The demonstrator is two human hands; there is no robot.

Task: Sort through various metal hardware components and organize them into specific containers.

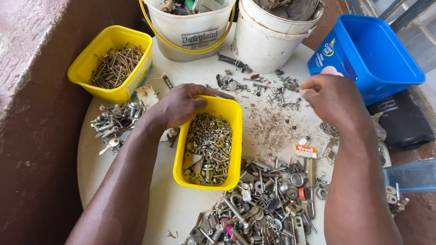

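The left hand (179,106) rests on the upper left rim of a yellow tub (234,136), fingers curled over the edge and gripping it; the tub sits in the middle of the surface (163,204) and is partly filled with nuts and washers (209,147). The right hand (334,97) hovers to the right of the tub, well apart from it, above scattered small parts (272,90) and rusty dust; its fingers are drawn together at the tips, but whether they pinch anything cannot be told. Below the tub and the right forearm lies a large heap of mixed hardware (268,204), brackets, bolts and rings. Left of the left wrist is a smaller pile of silver bolts (113,120). Further up on the left stands a second yellow tub (86,59), holding long screws (116,66). At the far edge two white buckets stand side by side, the left bucket (190,36) with a yellow handle and the right bucket (265,41) plain, both with metal scraps inside. To the right of them, just off the surface, is a blue tub (377,59), and a dark bag (404,120) lies below it.
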